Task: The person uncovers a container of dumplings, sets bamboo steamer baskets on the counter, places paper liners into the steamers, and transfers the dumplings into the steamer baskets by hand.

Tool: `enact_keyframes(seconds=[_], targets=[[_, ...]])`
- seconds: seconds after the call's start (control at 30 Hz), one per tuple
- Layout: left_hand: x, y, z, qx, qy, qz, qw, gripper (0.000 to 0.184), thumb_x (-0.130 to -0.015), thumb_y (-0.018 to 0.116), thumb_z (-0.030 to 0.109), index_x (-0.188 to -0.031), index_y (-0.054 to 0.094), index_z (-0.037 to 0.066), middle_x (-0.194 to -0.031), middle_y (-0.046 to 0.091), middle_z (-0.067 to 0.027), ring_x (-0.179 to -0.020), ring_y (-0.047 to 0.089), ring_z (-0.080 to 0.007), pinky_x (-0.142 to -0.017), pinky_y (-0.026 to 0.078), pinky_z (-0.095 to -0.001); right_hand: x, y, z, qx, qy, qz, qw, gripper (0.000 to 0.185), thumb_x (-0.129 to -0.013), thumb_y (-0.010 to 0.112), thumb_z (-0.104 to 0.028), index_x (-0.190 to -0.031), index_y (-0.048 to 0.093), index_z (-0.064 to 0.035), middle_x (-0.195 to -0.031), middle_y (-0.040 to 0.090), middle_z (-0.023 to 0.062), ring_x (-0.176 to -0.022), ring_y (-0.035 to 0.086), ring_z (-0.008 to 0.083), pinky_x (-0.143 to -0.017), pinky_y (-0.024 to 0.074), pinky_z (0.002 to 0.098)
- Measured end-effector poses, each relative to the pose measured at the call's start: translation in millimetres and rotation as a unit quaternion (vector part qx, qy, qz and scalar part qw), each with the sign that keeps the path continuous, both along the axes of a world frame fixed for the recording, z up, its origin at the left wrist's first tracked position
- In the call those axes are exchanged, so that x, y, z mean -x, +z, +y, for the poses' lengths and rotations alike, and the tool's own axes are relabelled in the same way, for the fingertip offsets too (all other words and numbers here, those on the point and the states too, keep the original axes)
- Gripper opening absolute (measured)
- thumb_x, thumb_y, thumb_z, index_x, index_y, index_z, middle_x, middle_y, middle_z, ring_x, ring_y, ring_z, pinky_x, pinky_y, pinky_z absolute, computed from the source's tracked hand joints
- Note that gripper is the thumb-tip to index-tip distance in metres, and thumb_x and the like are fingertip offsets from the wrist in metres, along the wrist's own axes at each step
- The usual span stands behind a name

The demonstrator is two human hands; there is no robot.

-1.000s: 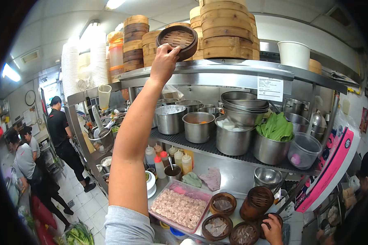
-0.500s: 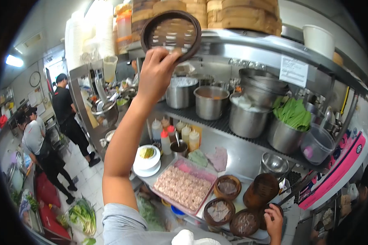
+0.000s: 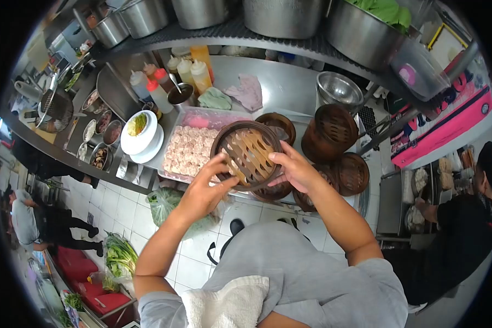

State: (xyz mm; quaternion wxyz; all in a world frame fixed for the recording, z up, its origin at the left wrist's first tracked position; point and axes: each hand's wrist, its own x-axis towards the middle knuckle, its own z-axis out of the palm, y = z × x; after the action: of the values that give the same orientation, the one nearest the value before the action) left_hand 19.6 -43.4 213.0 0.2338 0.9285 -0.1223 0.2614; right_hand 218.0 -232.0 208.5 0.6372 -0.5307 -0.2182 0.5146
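A small dark round steamer basket (image 3: 250, 143) with a slatted base is held between my hands, above the edge of the counter. My right hand (image 3: 296, 168) grips its right rim, the thumb on top and other fingers beneath. At the left rim, the fingers and thumb of my left hand (image 3: 205, 188) close round the side. Slats show inside the basket. Just left of it lies a clear tray (image 3: 224, 113) of pale, lumpy minced-meat portions (image 3: 190, 147). More steamer baskets (image 3: 351, 174) stand behind and to the right, some partly hidden by my right hand and arm.
Squeeze bottles (image 3: 201, 76), a sauce pot (image 3: 181, 95) and folded cloths (image 3: 245, 92) line the back. A white stand (image 3: 142, 139) sits left, a metal bowl (image 3: 340, 89) right. Pots fill the overhead shelf (image 3: 218, 35). Another person (image 3: 448, 240) works at right; others are at left.
My left hand has brought the steamer basket down from the upper shelf to counter height. My right hand has left the baskets at lower right and taken its rim. The view has tilted downward.
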Motion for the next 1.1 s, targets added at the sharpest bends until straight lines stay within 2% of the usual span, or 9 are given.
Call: enact_keyframes(seconds=[0.13,0.23,0.43,0.53,0.63,0.7,0.77,0.8,1.1], targets=[[-5,-38,-17,0.344,0.199,0.074,0.915,0.076,-0.086,0.065,0.015,-0.149,0.024,0.010,-0.150,0.029,-0.0131,-0.135,0.035,-0.0290,-0.106,0.037,-0.0423,4,-30,2,0.038,-0.062,0.060,0.996,0.063,-0.088,0.059,-0.031,-0.137,0.030,-0.0038,-0.118,0.052,0.0140,-0.093,0.063,0.0250,-0.072,0.0574,0.0398],[-15,-57,-13,0.589,0.133,0.114,0.789,0.069,-0.092,0.059,0.020,-0.149,0.022,0.008,-0.149,0.029,-0.0120,-0.135,0.035,-0.0259,-0.104,0.039,-0.0419,2,-43,-3,0.051,-0.070,0.091,0.992,0.063,-0.086,0.061,-0.034,-0.135,0.032,-0.0055,-0.118,0.053,0.0141,-0.093,0.063,0.0251,-0.072,0.0574,0.0393],[-25,-46,-19,0.721,0.096,0.194,0.658,0.059,-0.094,0.055,0.030,-0.143,0.032,0.006,-0.136,0.046,-0.0129,-0.116,0.054,-0.0240,-0.087,0.052,-0.0379,10,-47,-15,0.057,-0.081,0.115,0.988,0.069,-0.085,0.064,-0.038,-0.136,0.031,-0.0056,-0.118,0.054,0.0134,-0.094,0.063,0.0246,-0.074,0.0561,0.0381],[-30,-67,-24,0.805,0.044,0.214,0.552,0.048,-0.093,0.055,0.029,-0.133,0.045,0.004,-0.122,0.058,-0.0110,-0.107,0.059,-0.0229,-0.086,0.052,-0.0411,15,-35,-33,0.044,-0.027,0.031,0.998,0.080,-0.087,0.066,-0.037,-0.145,0.020,-0.0078,-0.125,0.053,0.0133,-0.095,0.062,0.0220,-0.077,0.0538,0.0373],[-25,-66,-35,0.851,0.066,0.204,0.479,0.041,-0.091,0.056,0.022,-0.126,0.049,0.001,-0.118,0.060,-0.0136,-0.105,0.061,-0.0238,-0.089,0.052,-0.0436,-23,-37,-80,0.054,-0.055,-0.279,0.957,0.046,-0.090,0.063,-0.026,-0.129,0.052,-0.0047,-0.113,0.063,0.0069,-0.096,0.062,0.0168,-0.081,0.0504,0.0308],[-23,-69,-38,0.850,0.065,0.205,0.480,0.041,-0.090,0.056,0.020,-0.126,0.048,0.001,-0.119,0.060,-0.0142,-0.106,0.061,-0.0241,-0.090,0.051,-0.0434,-47,-27,-113,0.163,-0.185,-0.500,0.830,0.025,-0.086,0.066,-0.021,-0.105,0.068,-0.0055,-0.096,0.067,0.0079,-0.089,0.065,0.0191,-0.077,0.0506,0.0323],[-21,-70,-42,0.830,0.071,0.175,0.525,0.042,-0.090,0.057,0.019,-0.127,0.048,0.001,-0.119,0.060,-0.0138,-0.106,0.061,-0.0241,-0.090,0.051,-0.0435,-58,-39,-138,0.304,-0.141,-0.579,0.743,0.020,-0.082,0.068,-0.020,-0.096,0.070,-0.0069,-0.091,0.066,0.0110,-0.084,0.065,0.0261,-0.073,0.0508,0.0359],[-21,-72,-44,0.834,0.067,0.174,0.519,0.041,-0.091,0.057,0.018,-0.127,0.047,0.000,-0.119,0.060,-0.0133,-0.107,0.061,-0.0232,-0.090,0.051,-0.0424,-51,-46,-143,0.321,-0.125,-0.570,0.746,0.018,-0.080,0.067,-0.023,-0.092,0.071,-0.0107,-0.088,0.064,0.0125,-0.084,0.063,0.0356,-0.072,0.0508,0.0442],[-29,-78,-53,0.838,0.064,0.150,0.521,0.034,-0.092,0.056,0.019,-0.121,0.051,0.001,-0.111,0.063,-0.0110,-0.101,0.063,-0.0204,-0.087,0.053,-0.0375,-12,-96,-132,0.390,-0.096,-0.634,0.661,0.021,-0.081,0.066,-0.019,-0.098,0.064,-0.0065,-0.110,0.056,0.0107,-0.082,0.066,0.0366,-0.067,0.0540,0.0481]])
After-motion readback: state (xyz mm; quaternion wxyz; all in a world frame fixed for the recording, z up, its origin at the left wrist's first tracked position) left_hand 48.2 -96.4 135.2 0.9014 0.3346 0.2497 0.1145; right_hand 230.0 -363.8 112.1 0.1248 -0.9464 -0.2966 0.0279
